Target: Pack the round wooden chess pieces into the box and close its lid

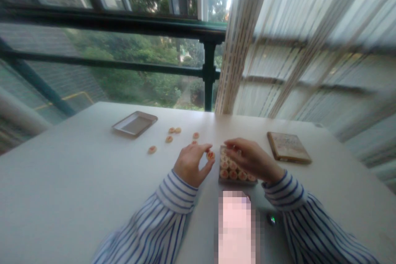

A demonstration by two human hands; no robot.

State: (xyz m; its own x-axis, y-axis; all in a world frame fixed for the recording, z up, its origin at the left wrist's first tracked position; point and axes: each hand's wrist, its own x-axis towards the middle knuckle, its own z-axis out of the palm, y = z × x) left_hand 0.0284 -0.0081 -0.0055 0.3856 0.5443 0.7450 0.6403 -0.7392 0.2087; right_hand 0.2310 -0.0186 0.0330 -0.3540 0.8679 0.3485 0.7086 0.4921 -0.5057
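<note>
A white table (77,173) stands against a dark green railing (123,64) in what appears to be a glazed balcony or sunroom of a home, with a sheer striped curtain (309,62) hanging at right. Beyond the window panes (154,49), trees and shrubs (145,74) grow beside a grey brick-patterned surface (68,66), and daylight comes through the glass and the curtain.
</note>
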